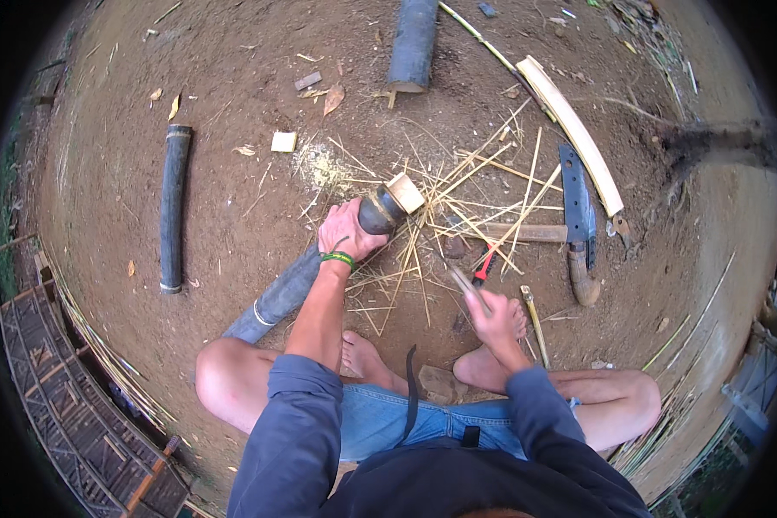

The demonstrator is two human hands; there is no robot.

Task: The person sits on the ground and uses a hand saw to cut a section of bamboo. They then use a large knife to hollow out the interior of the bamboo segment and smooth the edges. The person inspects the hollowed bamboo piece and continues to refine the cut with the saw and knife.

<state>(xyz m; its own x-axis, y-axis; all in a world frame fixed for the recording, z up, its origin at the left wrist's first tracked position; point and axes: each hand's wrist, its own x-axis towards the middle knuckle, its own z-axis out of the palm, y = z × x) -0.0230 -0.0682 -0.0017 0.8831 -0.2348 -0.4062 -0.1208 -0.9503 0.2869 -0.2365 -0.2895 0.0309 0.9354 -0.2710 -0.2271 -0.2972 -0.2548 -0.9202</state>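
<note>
My left hand (351,229) is wrapped round the upper end of a dark bamboo tube (278,296), which slants down toward my left knee. A pale squared wooden block (405,192) sits at that end, beyond a dark rounded node (380,211). My right hand (495,320) is closed on a slim knife (468,281), its narrow end pointing up and left toward the tube, with a gap between them. Its blade is slightly blurred. A red and black tool (483,267), perhaps a cutter, lies just beyond my right hand.
Thin bamboo strips (453,194) lie scattered ahead. A hammer (527,231), a machete (578,216) and a split bamboo piece (574,129) lie right. Another dark tube (175,207) is at left, a thicker one (413,47) far ahead. A small block (284,142) sits near shavings.
</note>
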